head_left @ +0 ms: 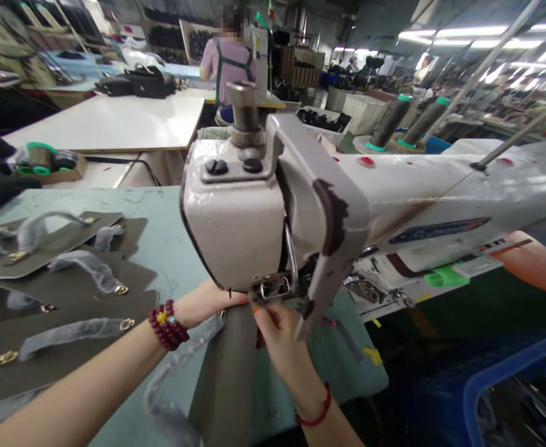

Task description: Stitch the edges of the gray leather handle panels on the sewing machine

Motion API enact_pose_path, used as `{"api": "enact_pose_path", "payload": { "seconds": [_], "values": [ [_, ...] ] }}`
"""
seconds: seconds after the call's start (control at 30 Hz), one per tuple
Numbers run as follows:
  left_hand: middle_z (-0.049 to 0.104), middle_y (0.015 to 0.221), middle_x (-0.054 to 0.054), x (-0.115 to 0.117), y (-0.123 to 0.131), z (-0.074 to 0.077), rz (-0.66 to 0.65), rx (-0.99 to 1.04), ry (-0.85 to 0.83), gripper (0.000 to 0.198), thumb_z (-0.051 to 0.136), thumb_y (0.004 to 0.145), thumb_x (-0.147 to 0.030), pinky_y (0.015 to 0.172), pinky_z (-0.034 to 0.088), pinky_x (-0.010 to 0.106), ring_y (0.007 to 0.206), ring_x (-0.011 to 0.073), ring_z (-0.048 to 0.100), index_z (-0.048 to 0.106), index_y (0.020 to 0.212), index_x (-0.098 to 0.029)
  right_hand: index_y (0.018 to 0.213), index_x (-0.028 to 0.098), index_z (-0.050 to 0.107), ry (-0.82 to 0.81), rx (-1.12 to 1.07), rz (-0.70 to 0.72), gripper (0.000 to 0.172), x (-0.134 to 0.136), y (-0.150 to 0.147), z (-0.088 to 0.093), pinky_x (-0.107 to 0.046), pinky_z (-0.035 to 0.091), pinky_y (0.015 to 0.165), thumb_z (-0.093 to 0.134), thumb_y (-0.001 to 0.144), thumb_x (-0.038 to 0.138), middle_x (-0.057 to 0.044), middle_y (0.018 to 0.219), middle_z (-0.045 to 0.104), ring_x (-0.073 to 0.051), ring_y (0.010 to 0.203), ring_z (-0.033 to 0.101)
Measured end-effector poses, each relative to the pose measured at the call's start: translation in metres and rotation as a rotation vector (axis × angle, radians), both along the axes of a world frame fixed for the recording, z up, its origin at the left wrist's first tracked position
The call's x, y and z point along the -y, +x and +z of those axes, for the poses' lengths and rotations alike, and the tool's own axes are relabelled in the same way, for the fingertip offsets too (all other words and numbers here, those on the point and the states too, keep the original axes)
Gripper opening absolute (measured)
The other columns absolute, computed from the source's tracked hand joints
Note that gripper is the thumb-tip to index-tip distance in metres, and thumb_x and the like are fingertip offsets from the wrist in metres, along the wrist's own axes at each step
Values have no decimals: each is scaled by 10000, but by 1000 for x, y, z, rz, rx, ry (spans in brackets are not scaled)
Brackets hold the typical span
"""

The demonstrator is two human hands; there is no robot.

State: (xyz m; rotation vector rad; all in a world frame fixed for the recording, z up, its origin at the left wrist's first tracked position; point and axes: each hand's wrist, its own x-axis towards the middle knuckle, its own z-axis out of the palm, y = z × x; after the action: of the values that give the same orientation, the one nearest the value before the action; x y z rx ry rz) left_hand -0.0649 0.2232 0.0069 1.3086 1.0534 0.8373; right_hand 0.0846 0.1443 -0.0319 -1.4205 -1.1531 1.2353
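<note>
A grey-brown bag panel (230,379) runs up under the head of a white sewing machine (233,217). Its handle (161,388), wrapped in clear plastic, hangs off the panel's left side. My left hand (219,297) reaches in at the panel's far end, its fingers hidden behind the machine head. Close by the presser area, my right hand (280,338) is closed, thumb and finger pinched at the panel's right edge. The needle and the stitching spot are hidden from view. A small dark red piece (260,338) shows between the panel and my right hand.
Several similar panels (68,298) with wrapped handles lie on the pale green table (161,217) at left. A blue basket (473,397) stands at lower right. Thread spools (391,122) rise behind the machine. Beyond a white table (115,121), a person (231,62) faces away.
</note>
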Motion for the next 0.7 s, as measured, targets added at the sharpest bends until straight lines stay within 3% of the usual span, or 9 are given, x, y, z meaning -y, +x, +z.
{"api": "enact_pose_path", "payload": {
  "seconds": [0.1, 0.2, 0.4, 0.57, 0.7],
  "values": [
    [768, 919, 31, 14, 6, -10, -80, 40, -47, 155, 740, 709, -295, 948, 515, 368, 1023, 248, 666, 754, 819, -187, 521, 173, 459, 43, 28, -13, 368, -1, 5, 5, -206, 257, 473, 511, 845, 340, 39, 489, 393, -95, 496, 361],
    [763, 931, 43, 21, 9, -17, -66, 56, -92, 252, 745, 728, -344, 835, 555, 339, 955, 250, 674, 747, 930, -193, 533, 164, 514, 61, 65, 9, 369, -2, 10, 11, -213, 271, 501, 513, 847, 356, 25, 520, 454, -108, 532, 374],
    [694, 655, 17, 22, 5, -21, -86, 18, -202, 285, 744, 728, -425, 531, 456, 213, 546, 131, 577, 723, 783, -147, 582, 152, 541, 62, 101, 67, 384, -2, 15, 10, -213, 238, 490, 504, 867, 407, 22, 544, 414, -109, 546, 328],
    [690, 671, 5, 22, 2, -22, -94, 18, -218, 290, 736, 732, -420, 534, 432, 200, 547, 108, 548, 709, 784, -135, 629, 140, 567, 64, 97, 118, 406, -3, 19, 4, -212, 262, 497, 496, 882, 449, 11, 574, 428, -113, 563, 333],
    [703, 701, 1, 22, 3, -24, -98, 31, -231, 313, 731, 733, -439, 571, 458, 219, 565, 113, 558, 719, 834, -143, 612, 152, 496, 60, 93, 136, 413, -4, 20, 5, -219, 252, 512, 498, 890, 457, 20, 589, 388, -109, 578, 322]
  ]
}}
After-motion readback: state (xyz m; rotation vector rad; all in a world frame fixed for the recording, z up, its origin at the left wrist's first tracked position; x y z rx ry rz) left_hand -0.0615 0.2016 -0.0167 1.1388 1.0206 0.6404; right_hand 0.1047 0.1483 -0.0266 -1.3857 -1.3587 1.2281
